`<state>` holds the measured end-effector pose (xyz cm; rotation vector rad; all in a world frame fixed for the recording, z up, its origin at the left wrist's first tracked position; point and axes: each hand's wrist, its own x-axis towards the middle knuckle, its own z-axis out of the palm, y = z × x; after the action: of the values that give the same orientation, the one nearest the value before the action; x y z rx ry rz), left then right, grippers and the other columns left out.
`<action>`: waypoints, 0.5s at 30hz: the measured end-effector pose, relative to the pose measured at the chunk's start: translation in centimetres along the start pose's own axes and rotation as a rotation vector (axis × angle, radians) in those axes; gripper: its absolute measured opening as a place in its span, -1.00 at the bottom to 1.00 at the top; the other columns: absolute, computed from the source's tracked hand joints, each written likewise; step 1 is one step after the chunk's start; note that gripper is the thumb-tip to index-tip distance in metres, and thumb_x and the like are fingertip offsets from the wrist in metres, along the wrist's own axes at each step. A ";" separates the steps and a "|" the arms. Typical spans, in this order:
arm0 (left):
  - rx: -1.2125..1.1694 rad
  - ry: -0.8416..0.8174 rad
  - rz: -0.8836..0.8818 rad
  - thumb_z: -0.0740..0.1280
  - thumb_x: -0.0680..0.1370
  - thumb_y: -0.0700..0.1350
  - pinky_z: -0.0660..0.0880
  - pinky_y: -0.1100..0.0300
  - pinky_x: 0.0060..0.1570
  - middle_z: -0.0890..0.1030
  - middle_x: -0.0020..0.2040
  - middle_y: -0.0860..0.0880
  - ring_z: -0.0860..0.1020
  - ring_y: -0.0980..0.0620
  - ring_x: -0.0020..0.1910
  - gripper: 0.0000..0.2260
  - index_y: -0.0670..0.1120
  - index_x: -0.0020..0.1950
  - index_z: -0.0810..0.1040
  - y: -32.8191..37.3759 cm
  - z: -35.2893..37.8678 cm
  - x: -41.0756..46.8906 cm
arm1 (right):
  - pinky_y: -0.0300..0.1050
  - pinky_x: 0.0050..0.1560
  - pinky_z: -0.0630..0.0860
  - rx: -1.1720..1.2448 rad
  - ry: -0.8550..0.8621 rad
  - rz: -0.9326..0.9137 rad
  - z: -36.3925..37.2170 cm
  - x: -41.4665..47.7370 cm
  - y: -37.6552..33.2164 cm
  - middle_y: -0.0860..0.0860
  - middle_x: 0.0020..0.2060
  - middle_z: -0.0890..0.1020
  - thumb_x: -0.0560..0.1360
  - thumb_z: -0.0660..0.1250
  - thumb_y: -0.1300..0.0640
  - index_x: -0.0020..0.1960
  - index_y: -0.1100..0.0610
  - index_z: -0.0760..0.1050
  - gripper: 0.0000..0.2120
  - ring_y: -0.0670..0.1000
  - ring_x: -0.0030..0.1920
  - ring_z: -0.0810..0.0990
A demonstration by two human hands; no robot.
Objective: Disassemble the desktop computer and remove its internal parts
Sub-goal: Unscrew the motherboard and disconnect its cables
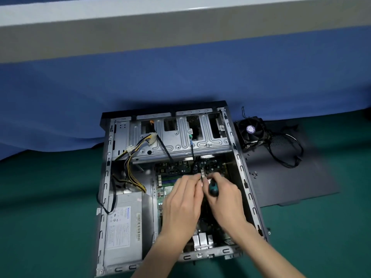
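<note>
Down in the open computer case point(106, 177), over the motherboard point(170, 171), 2 hands close together: right hand point(226, 201) wrapped tight round the screwdriver point(213, 189) handle, left hand point(180, 203) fingertips point(197, 178) bunched just beside its shaft, hold on anything too blurred to tell.

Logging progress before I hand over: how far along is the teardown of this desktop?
Done: side panel off, lying right of the case, with the fan and loose screws on it. In hand: right hand grips a screwdriver over the motherboard, left hand at the same spot. Left: motherboard, power supply, its cables and drive cage sit inside.
</note>
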<state>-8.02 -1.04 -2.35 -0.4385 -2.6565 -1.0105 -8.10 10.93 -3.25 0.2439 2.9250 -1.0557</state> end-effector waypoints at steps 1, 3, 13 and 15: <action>0.029 -0.070 0.022 0.30 0.54 -0.26 0.52 0.22 -0.13 0.61 -0.05 -0.05 0.58 0.04 -0.09 -0.84 -0.23 0.09 0.59 0.0 0.5 0.5 | -0.02 -0.17 0.54 0.052 0.019 0.046 0.1 0.1 0.1 0.06 -0.16 0.65 0.56 0.28 0.07 0.20 0.09 0.46 -0.76 0.07 -0.21 0.62; 0.098 -0.249 0.090 0.41 0.41 -0.36 0.51 0.15 0.10 0.61 0.05 -0.10 0.58 -0.02 0.04 -0.67 -0.25 0.17 0.56 0.0 1.8 1.7 | -0.06 -0.22 0.52 0.103 0.055 0.137 0.3 0.6 0.6 0.07 -0.20 0.65 0.52 0.32 0.19 0.30 0.10 0.33 -0.62 0.06 -0.24 0.61; 0.626 -0.509 0.351 0.48 0.30 -0.19 0.50 0.19 -0.05 0.59 -0.28 -0.02 0.57 0.00 -0.25 -0.87 -0.11 -0.18 0.61 -2.4 5.4 3.9 | -0.31 -0.36 0.29 0.160 0.073 0.172 2.1 1.9 2.3 0.01 -0.24 0.58 0.46 0.33 0.31 0.08 0.14 0.30 -0.72 -0.04 -0.29 0.52; 0.682 -0.514 0.395 0.46 0.30 -0.21 0.50 0.19 -0.09 0.56 -0.36 -0.01 0.55 0.01 -0.33 -0.92 -0.09 -0.28 0.59 -3.1 5.8 3.9 | -0.32 -0.34 0.27 0.180 0.074 0.151 2.4 2.0 2.5 0.02 -0.21 0.58 0.47 0.33 0.32 0.11 0.20 0.36 -0.74 -0.04 -0.26 0.51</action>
<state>-13.49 1.38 -7.01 -1.0998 -2.9225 0.1666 -9.75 11.56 -6.78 0.5099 2.8205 -1.3116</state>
